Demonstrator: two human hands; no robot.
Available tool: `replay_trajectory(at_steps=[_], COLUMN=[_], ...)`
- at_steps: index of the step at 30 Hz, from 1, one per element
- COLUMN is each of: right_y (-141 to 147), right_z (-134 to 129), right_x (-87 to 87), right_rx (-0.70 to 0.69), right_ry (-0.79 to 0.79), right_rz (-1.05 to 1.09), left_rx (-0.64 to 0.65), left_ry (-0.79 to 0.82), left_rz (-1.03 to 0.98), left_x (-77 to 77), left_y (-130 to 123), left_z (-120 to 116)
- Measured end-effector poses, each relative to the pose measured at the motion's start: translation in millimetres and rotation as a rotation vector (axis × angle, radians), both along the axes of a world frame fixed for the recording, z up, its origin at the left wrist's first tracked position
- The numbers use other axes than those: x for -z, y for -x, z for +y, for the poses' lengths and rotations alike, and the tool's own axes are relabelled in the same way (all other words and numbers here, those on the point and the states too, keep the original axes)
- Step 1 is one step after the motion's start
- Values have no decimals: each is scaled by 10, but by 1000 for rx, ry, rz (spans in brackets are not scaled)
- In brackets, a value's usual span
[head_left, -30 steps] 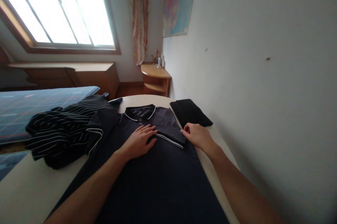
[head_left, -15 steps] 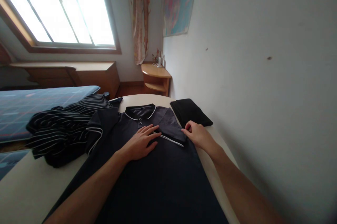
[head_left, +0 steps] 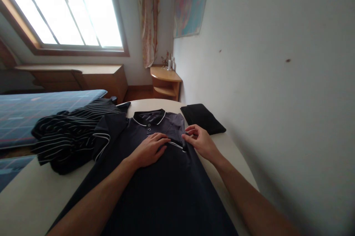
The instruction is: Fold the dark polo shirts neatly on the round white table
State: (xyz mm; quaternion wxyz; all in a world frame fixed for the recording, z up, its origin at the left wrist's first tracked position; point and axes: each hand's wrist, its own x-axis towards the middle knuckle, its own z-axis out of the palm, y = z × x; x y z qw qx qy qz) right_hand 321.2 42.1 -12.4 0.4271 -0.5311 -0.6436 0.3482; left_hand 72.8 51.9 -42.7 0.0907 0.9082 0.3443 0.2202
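Note:
A dark polo shirt [head_left: 166, 184] lies face up, its black collar trimmed in white and pointing away from me. One sleeve is folded in across the chest, its white-edged cuff slanting beside my fingers. My left hand [head_left: 149, 150] rests flat on the chest below the buttons, fingers stretched out towards that cuff. At the shirt's right shoulder edge, my right hand [head_left: 200, 142] pinches the fabric between thumb and fingers, and the cloth there is drawn inward in a fold. The other sleeve lies spread on the left.
The shirt lies on a pale round-ended table [head_left: 24, 201]. Black-and-white striped clothing [head_left: 69, 129] is heaped on the left, and a folded black garment [head_left: 203, 118] sits at the right. A blue checked bed [head_left: 41, 112] stands left; a white wall [head_left: 271, 110] borders the right.
My right hand has moved inward to the left, pulling the sleeve and side edge over the chest. The fingers of my left hand lie closer together in nearly the same place.

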Motion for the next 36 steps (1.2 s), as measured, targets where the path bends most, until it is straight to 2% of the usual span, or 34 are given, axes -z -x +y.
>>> replay_trajectory(at_steps=[6, 11, 16, 20, 24, 28, 33, 36], right_y=[329, 393, 366, 367, 348, 272, 242, 308], right_z=[-110, -110, -135, -178, -145, 43, 499, 815], right_x=[170, 273, 209, 124, 120, 138, 4, -82], right_rx=[-182, -235, -241, -245, -159, 3, 225, 302], right_ry=[44, 76, 54, 5, -109, -166, -55, 40], right_rz=[101, 44, -78, -174, -286, -378, -514, -621], left_rx=[-85, -51, 2, -3, -8, -19, -9, 18], left_ry=[30, -16, -72, -82, -75, -75, -79, -73], left_rz=[-124, -83, -14, -8, -24, -24, -34, -31], left_x=[68, 75, 52, 16, -24, -18, 23, 28], left_y=[0, 13, 30, 19, -4, -15, -16, -19], left_z=[31, 37, 34, 6, -27, -22, 6, 6])
